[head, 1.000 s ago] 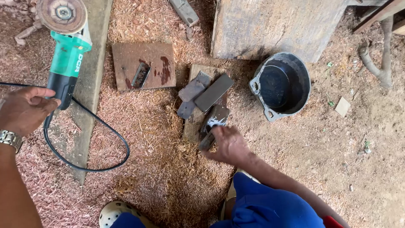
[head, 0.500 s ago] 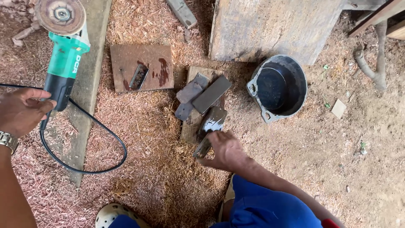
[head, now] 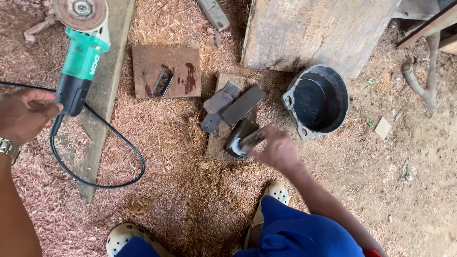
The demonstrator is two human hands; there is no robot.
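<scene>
The right hand (head: 276, 150) was motion-blurred, its fingers curled down around the end of a dark, flat metal piece (head: 242, 138) with a pale, ground-bright edge. That piece lay on a narrow wooden block (head: 220, 143) set in the sawdust, just below three other flat metal plates (head: 231, 105), grey and rust-brown, rectangular and overlapping one another on the same block.

The left hand (head: 26, 114) was at the left edge, its fingers bent loosely about the black rear grip of an angle grinder (head: 81, 57); whether they truly clenched it I could not tell. A metal watch band showed at that wrist. The grinder had a green plastic body and a worn, round abrasive disc at its far end, and rested along a long grey plank (head: 107, 90). Its black cable (head: 95, 166) looped across reddish wood shavings.

Beyond the plates lay a square, rust-stained board (head: 145, 64) bearing a small dark metal bar (head: 163, 82). To the right stood a round black rubbery bucket (head: 333, 119) with a scuffed rim, on bare dusty earth, before a broad weathered slab (head: 314, 33).
</scene>
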